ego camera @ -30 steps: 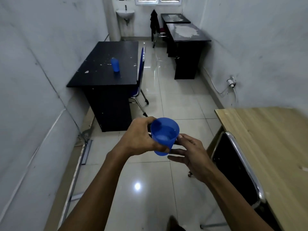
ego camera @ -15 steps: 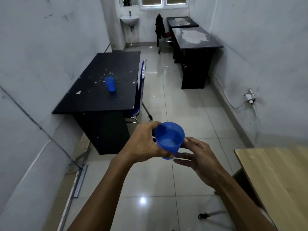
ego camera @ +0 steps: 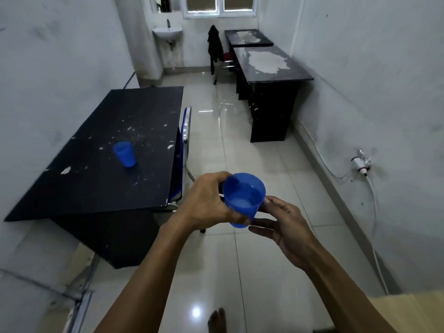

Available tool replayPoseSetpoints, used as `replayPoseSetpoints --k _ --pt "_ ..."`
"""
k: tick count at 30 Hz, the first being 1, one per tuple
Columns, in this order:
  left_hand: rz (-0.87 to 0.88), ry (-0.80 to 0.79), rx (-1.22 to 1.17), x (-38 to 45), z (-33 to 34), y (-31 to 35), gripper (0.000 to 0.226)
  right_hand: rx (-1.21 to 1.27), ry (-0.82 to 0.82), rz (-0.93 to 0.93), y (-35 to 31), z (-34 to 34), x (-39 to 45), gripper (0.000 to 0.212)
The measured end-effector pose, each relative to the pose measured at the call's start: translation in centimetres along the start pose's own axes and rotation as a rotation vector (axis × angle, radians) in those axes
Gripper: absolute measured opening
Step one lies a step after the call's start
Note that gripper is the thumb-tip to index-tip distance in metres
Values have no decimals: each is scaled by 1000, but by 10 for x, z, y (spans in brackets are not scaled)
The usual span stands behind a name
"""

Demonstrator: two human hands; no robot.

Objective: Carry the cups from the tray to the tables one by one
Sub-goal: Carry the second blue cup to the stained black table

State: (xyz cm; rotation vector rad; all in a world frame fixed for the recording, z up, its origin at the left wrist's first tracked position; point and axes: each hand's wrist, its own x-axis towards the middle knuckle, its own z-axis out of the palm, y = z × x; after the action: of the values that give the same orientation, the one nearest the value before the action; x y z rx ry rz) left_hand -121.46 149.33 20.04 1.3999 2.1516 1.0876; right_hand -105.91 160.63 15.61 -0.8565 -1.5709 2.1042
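Both bare forearms reach forward, converging. The left hand (ego camera: 207, 200) curls around the side of a blue plastic cup (ego camera: 243, 199); the right hand (ego camera: 287, 227) steadies it with its fingertips (ego camera: 269, 200) on the opposite side.

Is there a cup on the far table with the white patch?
No, that table holds no cup; the only cup set down stands on the near black table.
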Motion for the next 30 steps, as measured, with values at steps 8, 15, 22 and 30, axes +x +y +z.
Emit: replayPoseSetpoints --k 8,15,22,30 --pt "55 -41 -30 158 -38 -32 78 15 56 -37 -55 -5 142 24" --pt "56 -62 -26 295 -45 -64 81 49 90 -41 -88 -27 269 22" --pt "37 -38 -29 444 -30 -90 78 70 73 -24 -121 -77 417 26" --pt "-20 16 -61 611 -29 -106 73 42 -7 14 -185 -128 578 24"
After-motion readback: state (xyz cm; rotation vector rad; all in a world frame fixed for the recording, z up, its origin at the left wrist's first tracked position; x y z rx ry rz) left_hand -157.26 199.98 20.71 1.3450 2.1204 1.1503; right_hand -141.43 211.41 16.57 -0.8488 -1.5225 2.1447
